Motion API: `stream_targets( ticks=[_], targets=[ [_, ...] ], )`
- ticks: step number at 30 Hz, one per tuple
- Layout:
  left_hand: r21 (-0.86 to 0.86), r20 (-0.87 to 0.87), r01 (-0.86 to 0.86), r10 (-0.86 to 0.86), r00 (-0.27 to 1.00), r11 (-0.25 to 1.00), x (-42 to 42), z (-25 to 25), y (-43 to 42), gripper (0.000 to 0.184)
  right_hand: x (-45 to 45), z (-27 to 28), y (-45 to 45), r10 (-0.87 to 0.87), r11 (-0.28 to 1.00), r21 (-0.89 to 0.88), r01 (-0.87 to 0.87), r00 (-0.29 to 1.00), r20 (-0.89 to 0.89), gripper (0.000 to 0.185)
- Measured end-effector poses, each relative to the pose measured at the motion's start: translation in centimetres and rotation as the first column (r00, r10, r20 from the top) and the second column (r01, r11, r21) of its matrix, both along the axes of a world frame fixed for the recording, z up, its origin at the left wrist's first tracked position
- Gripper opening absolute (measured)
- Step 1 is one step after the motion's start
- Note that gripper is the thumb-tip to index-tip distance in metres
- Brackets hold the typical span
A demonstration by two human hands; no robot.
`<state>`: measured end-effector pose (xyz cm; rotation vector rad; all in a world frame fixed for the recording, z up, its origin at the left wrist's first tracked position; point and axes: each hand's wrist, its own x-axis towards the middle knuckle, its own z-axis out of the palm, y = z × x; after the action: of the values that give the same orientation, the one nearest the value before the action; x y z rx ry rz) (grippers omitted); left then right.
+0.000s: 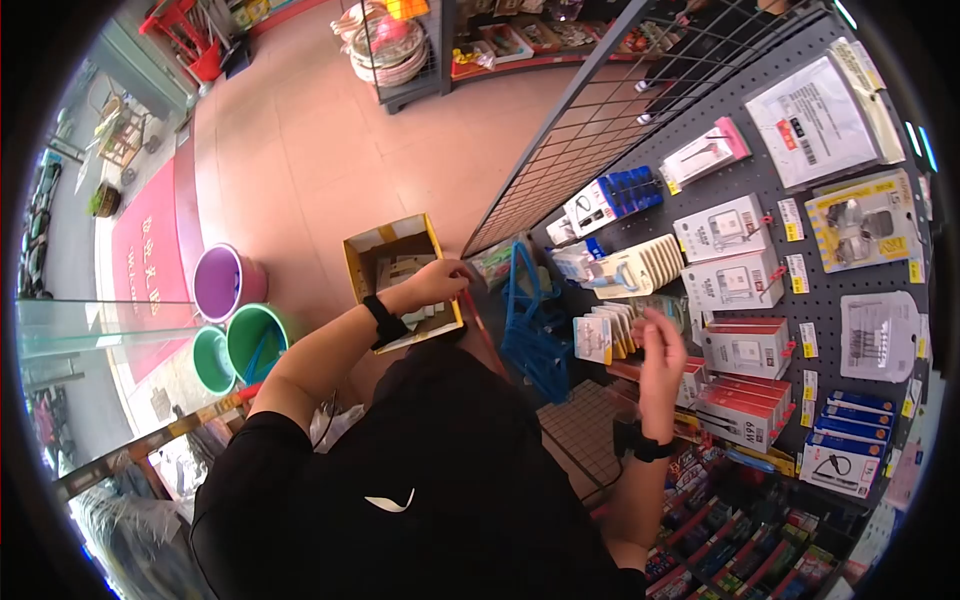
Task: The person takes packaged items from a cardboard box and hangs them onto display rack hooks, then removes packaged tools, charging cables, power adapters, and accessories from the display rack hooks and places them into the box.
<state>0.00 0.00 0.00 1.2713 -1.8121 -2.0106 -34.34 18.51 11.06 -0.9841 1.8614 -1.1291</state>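
My left hand (pixel 437 283) is over the right edge of an open cardboard box (pixel 388 236) with small pale packets inside. Its fingers are bent, and whether anything is between them is too small to tell. My right hand (pixel 662 362) is raised beside the pegboard display, fingers extended and partly apart, with nothing visible in it. Just left of it hang small white and yellow carded packs (pixel 593 339); above these is a row of cream-coloured packs (pixel 640 268). Boxed white and red packs (pixel 742 348) hang to its right.
Blue plastic hangers (pixel 530 330) hang between the box and the display. A wire grid panel (pixel 570 130) rises ahead. Purple (pixel 222 284) and green (pixel 256 341) buckets stand at the left. At the top right, part of another person (pixel 700 50) shows behind the grid.
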Motion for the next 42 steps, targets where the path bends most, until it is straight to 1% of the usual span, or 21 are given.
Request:
stream_targets(
  ticks=[1,2,3,5,8,9,11,13,14,17,18,20,21,23,26,34,37,39,40,41,42],
  targets=[
    [0.025,0.176,-0.053,0.048,0.983,0.998,2.2,-2.5,2.0,0.035,0.6,0.0,0.7,0.017,0.999,0.031,-0.018,1.000,0.024,0.030],
    [0.038,0.345,-0.105,0.086,0.935,0.994,4.2,-4.2,3.8,0.033,0.7,-3.6,3.2,0.133,0.990,0.056,-0.128,0.987,-0.094,0.031],
    [0.022,0.316,-0.121,0.108,0.943,0.992,4.0,-8.9,2.1,0.033,-0.1,-8.2,2.2,0.199,0.967,0.218,-0.135,0.932,-0.304,0.032],
    [-0.124,0.520,0.001,0.064,0.852,0.992,7.8,-11.4,6.3,0.035,1.0,-15.2,7.9,0.323,0.877,0.428,-0.216,0.927,-0.192,0.035],
    [-0.106,0.554,-0.073,0.120,0.824,0.992,10.3,-15.0,9.7,0.032,3.1,-20.9,13.6,0.042,0.797,0.594,-0.112,0.990,0.131,0.033],
    [-0.089,0.569,-0.108,0.139,0.810,0.990,10.6,-15.8,10.0,0.031,3.8,-20.8,14.4,0.046,0.792,0.599,-0.117,0.990,0.134,0.033],
    [-0.076,0.566,-0.085,0.114,0.817,0.993,9.7,-15.0,10.0,0.031,4.7,-20.1,15.7,-0.103,0.640,0.764,-0.080,0.977,0.189,0.033],
    [0.136,0.544,-0.202,0.098,0.834,0.970,8.6,-12.4,9.2,0.031,4.8,-19.2,16.1,-0.049,0.599,0.790,-0.128,0.979,0.196,0.034],
    [0.023,0.537,-0.153,0.117,0.836,0.988,8.8,-14.3,9.5,0.030,5.0,-18.8,16.2,0.001,0.557,0.813,-0.172,0.979,0.206,0.035],
    [-0.084,0.533,-0.115,0.142,0.834,0.990,8.1,-15.0,8.7,0.030,4.8,-19.0,16.1,-0.012,0.550,0.820,-0.159,0.980,0.198,0.039],
    [0.006,0.545,-0.144,0.117,0.830,0.990,8.0,-15.2,8.1,0.030,4.9,-18.9,15.7,-0.010,0.545,0.823,-0.160,0.980,0.197,0.039],
    [0.037,0.564,-0.146,0.100,0.820,0.989,8.2,-17.1,7.4,0.030,5.0,-19.0,14.8,-0.089,0.637,0.764,-0.099,0.976,0.201,0.039],
    [0.065,0.583,-0.146,0.081,0.809,0.987,8.2,-17.7,7.2,0.031,4.9,-19.0,14.3,-0.087,0.632,0.769,-0.098,0.977,0.197,0.039],
    [0.091,0.595,-0.115,0.039,0.803,0.989,8.3,-19.0,6.5,0.032,4.9,-18.9,13.3,-0.221,0.645,0.762,-0.054,0.942,0.254,0.040],
    [0.134,0.621,-0.094,-0.010,0.784,0.986,8.4,-20.4,6.1,0.035,4.5,-19.6,12.8,-0.231,0.658,0.750,-0.058,0.934,0.274,0.038],
    [0.165,0.694,-0.065,-0.069,0.717,0.984,8.9,-23.3,6.2,0.036,5.0,-20.6,15.1,-0.244,0.559,0.824,-0.085,0.934,0.262,0.042],
    [0.229,0.686,-0.027,-0.142,0.714,0.973,8.8,-25.5,5.3,0.035,5.1,-20.8,16.7,-0.253,0.530,0.837,-0.136,0.917,0.309,0.042],
    [0.370,0.698,0.052,-0.315,0.643,0.927,8.7,-28.7,4.8,0.033,5.7,-20.6,17.0,-0.272,0.513,0.846,-0.145,0.908,0.320,0.043],
    [0.324,0.686,0.400,-0.504,0.525,0.858,8.8,-30.3,4.9,0.032,6.0,-20.4,17.0,-0.266,0.511,0.847,-0.148,0.909,0.320,0.043],
    [0.332,0.682,0.397,-0.509,0.526,0.856,9.0,-31.9,4.9,0.032,6.3,-20.4,17.0,-0.262,0.509,0.847,-0.151,0.910,0.320,0.042],
    [0.253,0.703,0.258,-0.361,0.613,0.932,9.0,-32.4,4.4,0.031,6.4,-20.5,16.6,-0.262,0.502,0.851,-0.152,0.911,0.318,0.042]
  ],
)
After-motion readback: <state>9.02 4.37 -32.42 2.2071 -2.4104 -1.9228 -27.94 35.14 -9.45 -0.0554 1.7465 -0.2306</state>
